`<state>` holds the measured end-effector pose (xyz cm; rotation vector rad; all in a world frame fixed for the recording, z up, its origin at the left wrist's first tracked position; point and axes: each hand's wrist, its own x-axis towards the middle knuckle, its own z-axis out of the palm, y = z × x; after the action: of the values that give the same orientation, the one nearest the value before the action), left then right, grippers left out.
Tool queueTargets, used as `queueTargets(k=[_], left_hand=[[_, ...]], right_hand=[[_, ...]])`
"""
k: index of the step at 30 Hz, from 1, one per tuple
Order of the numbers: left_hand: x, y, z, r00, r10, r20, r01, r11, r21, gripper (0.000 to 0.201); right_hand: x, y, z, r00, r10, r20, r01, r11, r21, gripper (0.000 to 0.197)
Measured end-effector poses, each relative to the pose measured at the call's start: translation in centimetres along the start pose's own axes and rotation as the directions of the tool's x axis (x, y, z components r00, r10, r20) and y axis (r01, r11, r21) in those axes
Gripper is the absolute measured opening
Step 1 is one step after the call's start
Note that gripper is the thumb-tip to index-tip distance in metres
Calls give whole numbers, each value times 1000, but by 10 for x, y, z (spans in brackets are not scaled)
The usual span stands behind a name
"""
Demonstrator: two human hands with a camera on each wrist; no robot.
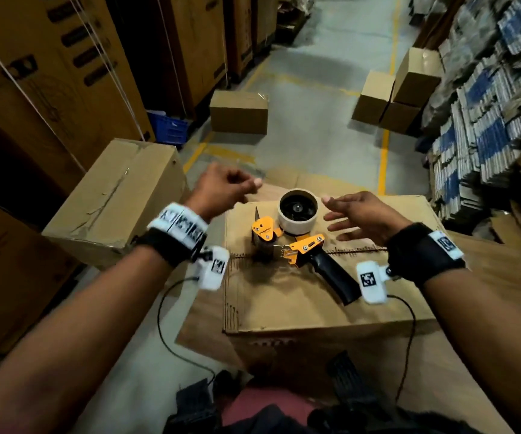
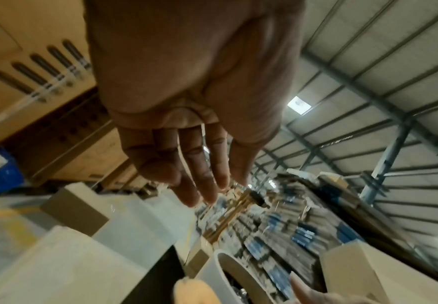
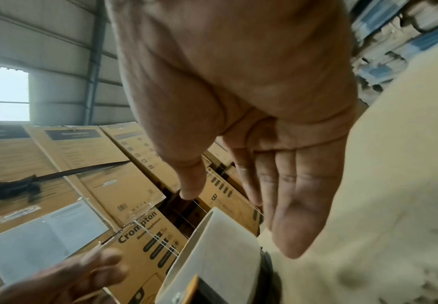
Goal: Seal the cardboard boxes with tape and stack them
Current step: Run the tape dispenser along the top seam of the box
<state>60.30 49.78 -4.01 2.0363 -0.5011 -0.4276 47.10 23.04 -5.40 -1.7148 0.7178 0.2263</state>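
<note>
A large cardboard box [image 1: 315, 302] stands right in front of me, its top flaps closed along a seam. On it lies an orange tape dispenser [image 1: 296, 245] with a black handle and a tape roll [image 1: 298, 214]. My left hand [image 1: 237, 187] hovers over the box's far left corner, fingers loosely curled and holding nothing. In the left wrist view, the left hand [image 2: 200, 164] is empty above the tape roll [image 2: 228, 273]. My right hand [image 1: 346, 214] hovers just right of the roll, fingers spread. The right wrist view shows the right hand [image 3: 277, 185] with a flat, empty palm beside the roll [image 3: 220, 253].
A second cardboard box [image 1: 118, 202] sits tilted at the left. One small box [image 1: 238, 112] stands on the floor ahead, and up to three more [image 1: 397, 92] are stacked at the far right. Tall cartons [image 1: 65, 73] line the left, bundled stacks [image 1: 487, 120] the right.
</note>
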Motion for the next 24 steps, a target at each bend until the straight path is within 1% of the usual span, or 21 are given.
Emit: queueTargets(k=[2, 3, 5, 6, 7, 9, 11, 13, 15, 16, 18, 21, 22, 24], left_hand=[[34, 13, 15, 986, -81, 144, 75, 996, 46, 26], [47, 15, 25, 969, -127, 214, 107, 989, 104, 31], [68, 14, 42, 916, -237, 325, 168, 960, 225, 39], [75, 11, 48, 887, -284, 365, 199, 947, 254, 41], [81, 7, 51, 861, -318, 397, 231, 940, 250, 42], [89, 0, 53, 830, -339, 442, 279, 940, 197, 41], [92, -6, 51, 800, -343, 493, 321, 938, 131, 40], [93, -11, 50, 763, -340, 550, 379, 924, 46, 50], [94, -15, 48, 730, -332, 598, 432, 901, -27, 62], [94, -15, 46, 717, -319, 620, 439, 897, -45, 61], [94, -15, 42, 692, -296, 658, 440, 896, -60, 50], [92, -16, 39, 663, -287, 691, 479, 872, -97, 36], [91, -16, 40, 665, -279, 692, 487, 865, -119, 31], [89, -17, 44, 692, -260, 674, 484, 859, -166, 22]], right_hand=[[16, -2, 5, 996, 78, 47, -80, 996, 41, 53], [22, -1, 7, 990, 117, 77, -121, 991, 60, 57], [30, -1, 8, 976, 176, 128, -189, 977, 101, 59], [33, 0, 7, 969, 197, 149, -216, 969, 123, 57], [34, 0, 6, 962, 215, 170, -240, 960, 142, 54], [35, 1, 5, 950, 234, 205, -273, 944, 185, 50], [36, 4, 5, 948, 219, 230, -275, 928, 252, 55], [37, 8, 6, 955, 182, 233, -251, 917, 310, 61], [39, 14, 8, 965, 154, 214, -222, 911, 348, 55], [40, 16, 8, 968, 146, 203, -214, 905, 369, 49], [40, 19, 8, 971, 139, 196, -209, 891, 402, 44], [39, 20, 6, 970, 128, 206, -207, 879, 430, 53], [38, 19, 6, 971, 122, 206, -203, 878, 434, 54], [37, 18, 8, 973, 113, 201, -192, 878, 439, 51]])
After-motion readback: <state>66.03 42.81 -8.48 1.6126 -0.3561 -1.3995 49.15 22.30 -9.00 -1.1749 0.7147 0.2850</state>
